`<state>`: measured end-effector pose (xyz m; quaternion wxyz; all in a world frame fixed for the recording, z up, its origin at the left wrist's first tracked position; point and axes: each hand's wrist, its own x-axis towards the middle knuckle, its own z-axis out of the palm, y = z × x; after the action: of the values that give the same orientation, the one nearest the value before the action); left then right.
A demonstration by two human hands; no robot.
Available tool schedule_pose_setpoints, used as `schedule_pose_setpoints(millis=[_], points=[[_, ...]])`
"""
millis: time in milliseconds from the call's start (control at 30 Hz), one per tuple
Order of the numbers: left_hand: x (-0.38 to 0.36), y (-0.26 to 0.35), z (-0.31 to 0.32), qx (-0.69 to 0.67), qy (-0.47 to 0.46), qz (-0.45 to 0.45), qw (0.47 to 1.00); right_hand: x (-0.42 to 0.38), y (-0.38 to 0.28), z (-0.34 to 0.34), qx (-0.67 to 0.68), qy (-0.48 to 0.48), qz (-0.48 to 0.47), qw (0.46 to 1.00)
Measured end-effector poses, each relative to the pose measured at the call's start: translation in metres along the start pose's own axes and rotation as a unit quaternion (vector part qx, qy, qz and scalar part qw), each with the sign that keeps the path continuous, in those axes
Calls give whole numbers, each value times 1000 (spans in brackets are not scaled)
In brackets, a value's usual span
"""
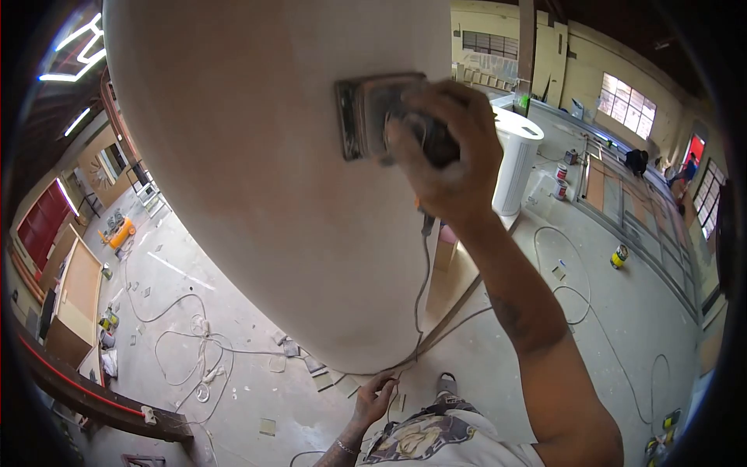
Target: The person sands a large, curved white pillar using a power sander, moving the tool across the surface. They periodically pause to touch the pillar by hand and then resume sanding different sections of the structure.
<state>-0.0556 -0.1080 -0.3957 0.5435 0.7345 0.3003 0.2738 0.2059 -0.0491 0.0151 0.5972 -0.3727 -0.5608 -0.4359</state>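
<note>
My right hand point(455, 152) is closed around the body of an electric sander point(369, 117). The sander's flat pad lies against a large, pale, curved panel point(272, 171), which has faint pinkish patches and fills the upper middle of the head view. A dark power cord point(426, 272) hangs from the sander along the panel's right edge to the floor. Low in front of my body, my left hand point(377, 398) pinches part of the cord near the panel's bottom edge. My fingers partly hide the sander's grip.
Loose cables point(206, 338) loop over the dusty floor, with scraps of sandpaper point(268, 426) about. A white ribbed cylinder point(515, 159) stands behind the panel at right. Metal framing point(622, 194) and paint cans point(561, 180) lie beyond. An orange machine point(118, 233) is at far left.
</note>
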Motion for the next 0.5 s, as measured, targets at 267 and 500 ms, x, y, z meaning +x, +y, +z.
schedule_pose_setpoints(millis=[267,500], points=[[-6,5,3,3,8,15,1000,-112,-16,-20,13,-47,65,997],[27,39,-24,87,60,144,984,-105,-11,-26,6,-50,20,999]])
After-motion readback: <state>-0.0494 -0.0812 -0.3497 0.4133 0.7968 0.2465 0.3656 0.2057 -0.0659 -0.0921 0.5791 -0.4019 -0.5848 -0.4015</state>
